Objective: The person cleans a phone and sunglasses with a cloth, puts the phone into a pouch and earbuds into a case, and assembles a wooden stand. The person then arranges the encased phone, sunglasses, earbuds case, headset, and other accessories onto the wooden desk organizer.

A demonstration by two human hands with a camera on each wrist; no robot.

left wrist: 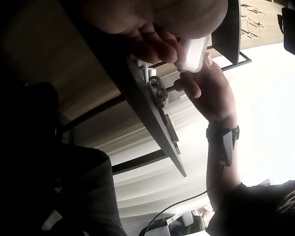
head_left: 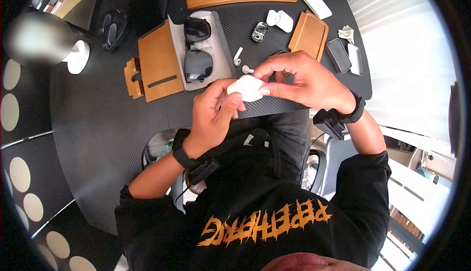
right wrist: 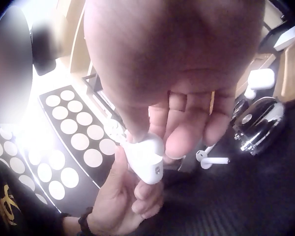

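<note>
In the head view both hands meet over the table's near edge at a white earbud case (head_left: 244, 88). My left hand (head_left: 210, 108) pinches its left side between thumb and fingers. The thumb and index finger of my right hand (head_left: 306, 82) pinch its right end. The case looks closed in the right wrist view, where its rounded white shell (right wrist: 148, 162) shows between the hands. Just beyond lie two loose white earbuds, one earbud (head_left: 238, 56) farther off and another earbud (head_left: 247, 69) close to the right fingertips.
Sunglasses (head_left: 198, 65) lie in an opened brown-and-grey case (head_left: 159, 67) at left. Farther back are an open white earbud case (head_left: 280, 21), a shiny dark case (head_left: 259, 32), a brown tray (head_left: 309, 34) and a white box (head_left: 315, 3). A grey box (head_left: 338, 55) sits at right.
</note>
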